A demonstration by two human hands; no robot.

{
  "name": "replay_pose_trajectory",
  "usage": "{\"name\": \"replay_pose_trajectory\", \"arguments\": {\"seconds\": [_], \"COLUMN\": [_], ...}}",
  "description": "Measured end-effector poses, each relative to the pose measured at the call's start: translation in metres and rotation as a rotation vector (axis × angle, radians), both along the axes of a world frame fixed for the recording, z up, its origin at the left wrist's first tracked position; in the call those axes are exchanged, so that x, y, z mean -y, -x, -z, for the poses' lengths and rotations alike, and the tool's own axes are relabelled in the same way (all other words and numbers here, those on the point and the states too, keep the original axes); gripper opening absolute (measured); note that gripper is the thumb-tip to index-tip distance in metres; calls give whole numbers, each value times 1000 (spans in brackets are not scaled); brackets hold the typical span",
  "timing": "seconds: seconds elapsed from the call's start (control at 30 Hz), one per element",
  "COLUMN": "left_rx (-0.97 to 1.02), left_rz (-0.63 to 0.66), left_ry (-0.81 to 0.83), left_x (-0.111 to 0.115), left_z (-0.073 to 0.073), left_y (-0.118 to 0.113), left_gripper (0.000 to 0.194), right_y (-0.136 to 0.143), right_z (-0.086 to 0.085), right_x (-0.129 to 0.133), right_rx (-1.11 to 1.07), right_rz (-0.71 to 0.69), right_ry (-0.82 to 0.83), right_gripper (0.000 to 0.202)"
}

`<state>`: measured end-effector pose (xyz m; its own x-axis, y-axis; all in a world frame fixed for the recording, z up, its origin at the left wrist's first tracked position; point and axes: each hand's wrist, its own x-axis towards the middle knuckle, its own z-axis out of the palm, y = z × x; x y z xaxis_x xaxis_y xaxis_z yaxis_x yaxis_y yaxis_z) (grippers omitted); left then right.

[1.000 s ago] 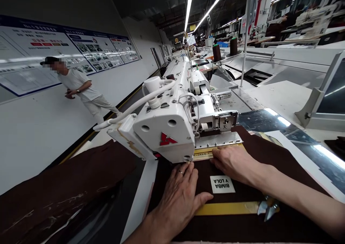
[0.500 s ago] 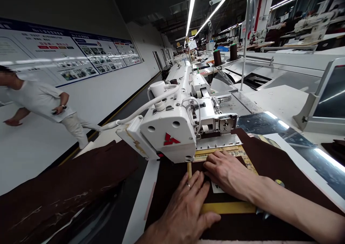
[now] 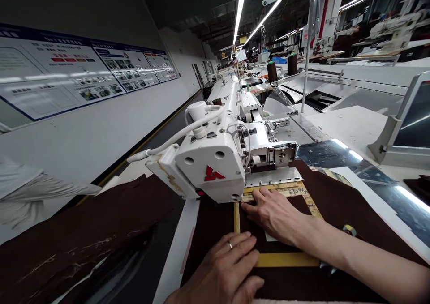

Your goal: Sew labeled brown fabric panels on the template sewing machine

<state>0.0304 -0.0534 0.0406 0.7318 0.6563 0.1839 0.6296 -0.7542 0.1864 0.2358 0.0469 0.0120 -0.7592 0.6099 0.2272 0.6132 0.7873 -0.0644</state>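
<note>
Dark brown fabric [image 3: 342, 201] lies under the head of a white industrial sewing machine [image 3: 210, 156]. On it rests a yellow rectangular template frame [image 3: 289, 260], with handwriting along its far side. My left hand [image 3: 223, 268], a ring on one finger, lies open over the frame's near left corner. My right hand [image 3: 277, 212] is spread flat, palm down, its fingertips on the cloth inside the frame and close to its far side. A pale label [image 3: 270, 237] shows partly below my right wrist. A silver metal clamp plate [image 3: 275, 177] sits just beyond the frame.
More brown cloth [image 3: 83, 210] is heaped at the left. A small metal piece [image 3: 349, 229] lies beyond my right forearm. A screen [image 3: 414, 116] stands at the right, and thread cones [image 3: 292, 65] stand farther back. A passing person's pale clothing [image 3: 20, 192] blurs at the left edge.
My left hand has slid back toward me, uncovering more of the frame's left bar. My right hand has shifted slightly left. The passing person has moved mostly out of view at the left.
</note>
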Motion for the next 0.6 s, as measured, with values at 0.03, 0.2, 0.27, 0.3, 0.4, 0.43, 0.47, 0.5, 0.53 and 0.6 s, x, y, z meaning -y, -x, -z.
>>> {"name": "replay_pose_trajectory", "arguments": {"seconds": [0.03,0.2,0.27,0.3,0.4,0.43,0.47,0.5,0.53,0.6], "left_rx": [20,54,21,5,-37,-53,-73,-93,-113,-151], "left_rz": [-39,-204,-222,-230,-248,-254,-262,-272,-284,-308], "left_ry": [14,-7,-27,-35,-38,-31,-25,-25,-27,-50], "left_x": [-2,-13,-17,-19,-25,-27,-30,-32,-35,-37], "left_z": [-1,6,9,10,10,10,11,12,13,14], "left_y": [2,5,4,4,3,3,3,2,0,-6], "left_gripper": [28,28,29,31,35,38,41,45,47,47], "right_y": [1,-2,-16,-25,-67,-82,-98,-112,-125,-143], "right_z": [-4,-21,-27,-29,-34,-34,-32,-30,-26,-15], "right_x": [-1,-2,0,1,11,16,23,31,41,64], "right_rx": [23,22,-41,-77,-173,-190,-205,-216,-219,-207], "right_rz": [-11,-55,-76,-73,39,84,142,186,228,284], "right_ry": [14,105,169,196,213,225,229,236,246,260], "right_gripper": [27,24,29,31,32,32,33,34,35,37]}}
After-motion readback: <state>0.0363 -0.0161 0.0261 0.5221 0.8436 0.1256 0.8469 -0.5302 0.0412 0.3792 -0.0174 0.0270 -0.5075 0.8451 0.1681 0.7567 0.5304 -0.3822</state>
